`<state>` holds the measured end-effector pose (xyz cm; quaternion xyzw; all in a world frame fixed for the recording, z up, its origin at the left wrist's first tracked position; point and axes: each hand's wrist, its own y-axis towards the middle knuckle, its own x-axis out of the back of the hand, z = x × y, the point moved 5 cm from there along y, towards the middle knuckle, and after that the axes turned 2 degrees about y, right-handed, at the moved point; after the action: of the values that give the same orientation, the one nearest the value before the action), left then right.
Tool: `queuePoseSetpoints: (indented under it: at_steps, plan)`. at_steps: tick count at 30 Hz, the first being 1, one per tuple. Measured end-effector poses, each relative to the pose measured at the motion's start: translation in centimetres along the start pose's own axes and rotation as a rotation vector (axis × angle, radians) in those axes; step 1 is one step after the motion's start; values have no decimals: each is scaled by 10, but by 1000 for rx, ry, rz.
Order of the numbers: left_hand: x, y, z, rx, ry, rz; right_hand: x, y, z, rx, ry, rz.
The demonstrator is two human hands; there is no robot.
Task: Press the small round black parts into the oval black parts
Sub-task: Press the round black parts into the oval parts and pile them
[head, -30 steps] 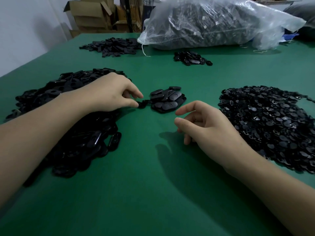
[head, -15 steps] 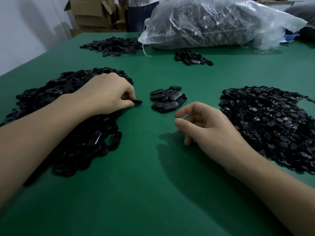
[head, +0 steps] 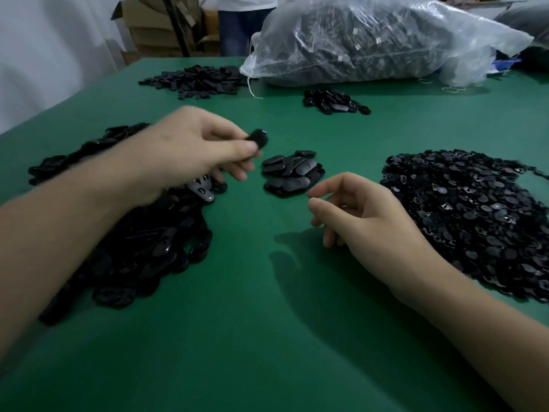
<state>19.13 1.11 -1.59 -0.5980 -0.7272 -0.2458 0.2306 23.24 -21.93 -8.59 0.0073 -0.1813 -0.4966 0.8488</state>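
Green tabletop [head: 252, 322]; left hand [head: 190, 150] pinches glossy oval part [head: 258, 138].

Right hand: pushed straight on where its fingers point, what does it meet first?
Probably the small central pile of oval parts, just ahead of the right hand. Depth is unclear, so it may pass above the pile.

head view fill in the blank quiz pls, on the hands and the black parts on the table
1. The left hand pinches an ___ black part above the table.
2. The pile of small round parts lies on the person's ___ side.
3. The table's cover is ___.
Missing words: oval; right; green.
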Motion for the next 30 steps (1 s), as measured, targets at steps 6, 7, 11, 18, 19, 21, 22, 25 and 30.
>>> queuePoseSetpoints:
  at_steps: [6,7,11,18,19,21,22,25,30]
  plan:
    - [-88,-37,-8,-21,-471,77,5,3,1,11,54,-54]
    - [-93,-39,-6,-26,-490,68,6,3,1,4,66,-57]
    - [-101,-46,1,-87,-544,52,8,3,-1,-63,152,-46]
    - [-101,-45,5,-98,-608,81,10,2,2,-85,218,-48]
    - [-102,-45,5,-102,-615,99,10,2,2,-85,218,-53]
    - [-102,-45,4,-105,-640,130,12,2,2,-80,224,-63]
    - [-102,-45,4,-95,-664,138,13,2,3,-78,228,-66]
    - [-101,-44,3,-61,-726,164,13,1,4,-71,225,-66]
    - [-101,-44,3,-48,-727,180,13,1,6,-67,202,-63]
